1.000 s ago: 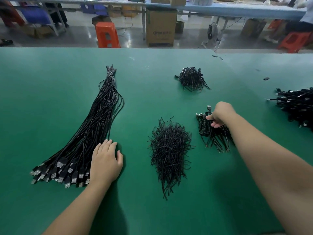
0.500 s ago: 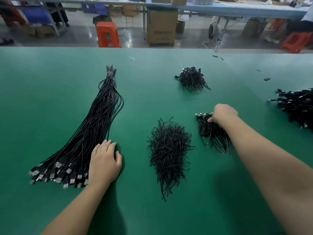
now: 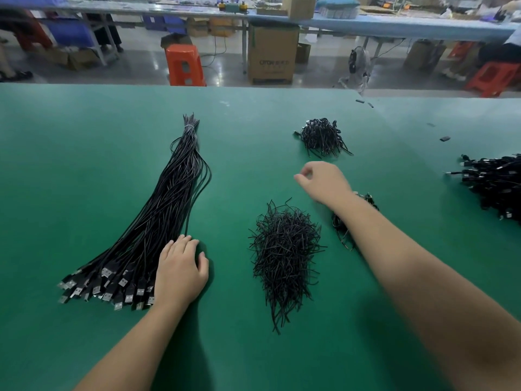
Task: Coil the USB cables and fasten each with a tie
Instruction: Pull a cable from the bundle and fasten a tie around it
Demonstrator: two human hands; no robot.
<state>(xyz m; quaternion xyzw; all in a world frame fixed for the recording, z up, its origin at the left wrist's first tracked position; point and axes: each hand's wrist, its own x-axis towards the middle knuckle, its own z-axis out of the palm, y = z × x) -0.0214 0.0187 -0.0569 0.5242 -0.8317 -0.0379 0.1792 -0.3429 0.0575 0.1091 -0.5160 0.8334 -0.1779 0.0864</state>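
Head view, near edge first: my left hand [image 3: 180, 269] lies flat, fingers relaxed and straight, resting on the right flank of the long cable bundle [image 3: 158, 221], just above its fanned-out USB plugs [image 3: 107, 289]. The bundle runs away from me over the green table [image 3: 70, 165] and narrows to a pale band near its far tip. Right of that hand sits the loose heap of black ties [image 3: 284, 252], untouched. My right forearm crosses over a small pile of coiled cables [image 3: 342, 227], mostly hidden beneath it. Further out, the right hand [image 3: 324, 182] hangs above bare table, fingers curled with thumb and forefinger close together; blurred, I cannot tell whether they pinch anything. Beyond it, a second small dark heap [image 3: 322, 136]. Far right edge, a bigger stack of finished cables [image 3: 496, 184].
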